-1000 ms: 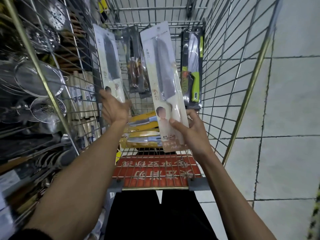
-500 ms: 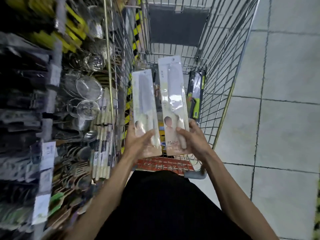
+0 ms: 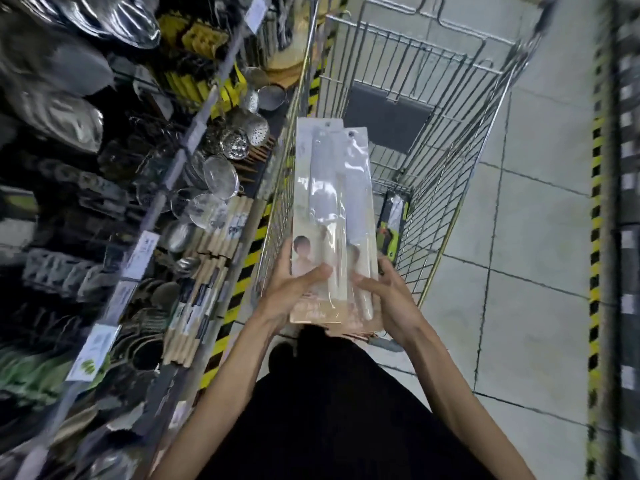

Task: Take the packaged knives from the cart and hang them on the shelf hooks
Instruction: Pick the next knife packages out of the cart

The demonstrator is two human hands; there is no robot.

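Two long white knife packs point(image 3: 329, 209) lie one on top of the other, the top one a bit to the left, held up over the cart point(image 3: 450, 168). A green knife pack point(image 3: 393, 220) stands inside the cart by its right wall.

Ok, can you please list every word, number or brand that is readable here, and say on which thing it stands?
No text here can be read with certainty.
White packaged knives: print near the bottom edge, too blurred to read.
Shelf price tags: blurred by motion, unreadable.
Green knife package in the cart: print too small to read.
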